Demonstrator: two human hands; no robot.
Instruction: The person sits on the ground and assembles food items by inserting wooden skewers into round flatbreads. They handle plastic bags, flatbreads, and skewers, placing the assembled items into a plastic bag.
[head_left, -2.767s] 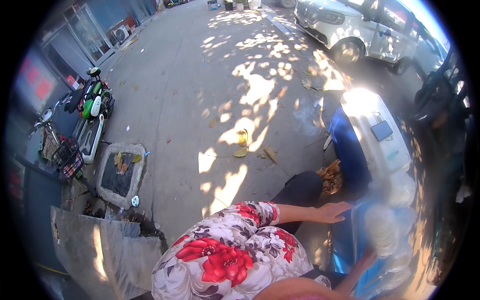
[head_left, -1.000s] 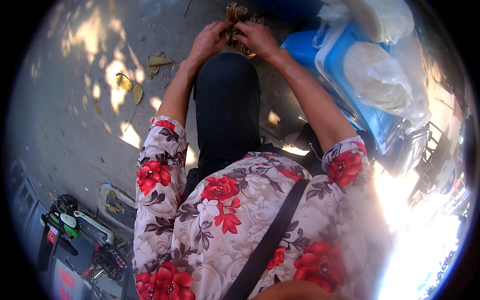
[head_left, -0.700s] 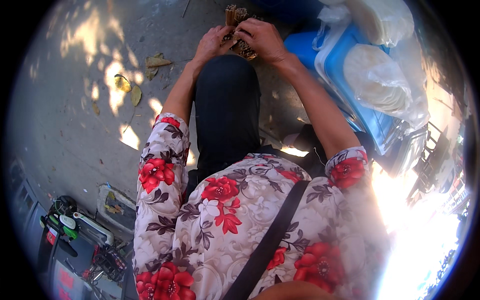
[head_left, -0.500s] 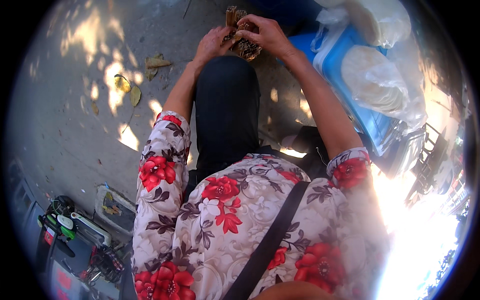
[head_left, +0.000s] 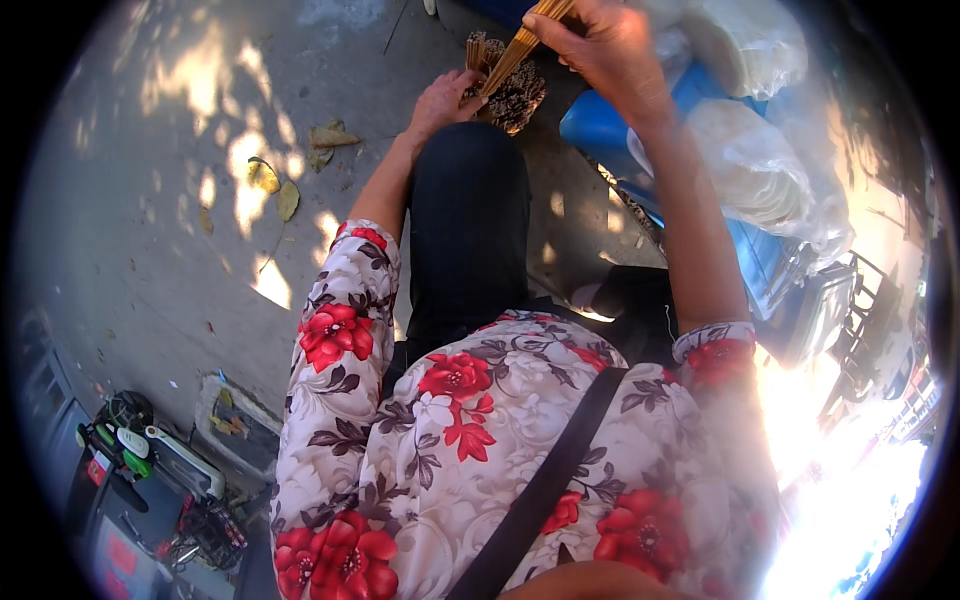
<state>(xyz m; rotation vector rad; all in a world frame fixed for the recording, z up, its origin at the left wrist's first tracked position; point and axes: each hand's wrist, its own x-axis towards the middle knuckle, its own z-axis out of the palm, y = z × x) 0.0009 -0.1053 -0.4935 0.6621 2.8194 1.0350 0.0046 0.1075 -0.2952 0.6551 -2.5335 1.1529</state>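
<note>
sticks: your right hand (head_left: 600,45) grips thin tan wooden sticks (head_left: 520,45)
L: left hand (head_left: 445,100) clasps brown stick bundle (head_left: 510,95)
floor: rough grey concrete (head_left: 150,250), dappled sun

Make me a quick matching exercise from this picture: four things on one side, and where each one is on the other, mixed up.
Things:
1. right hand
2. left hand
3. dry leaves
4. clear plastic bags

Places:
A. on the blue container
B. on the pavement, in dappled sun
C. raised, gripping thin sticks
D. at the brown bundle past the knee

Pairs: 1-C, 2-D, 3-B, 4-A
</note>
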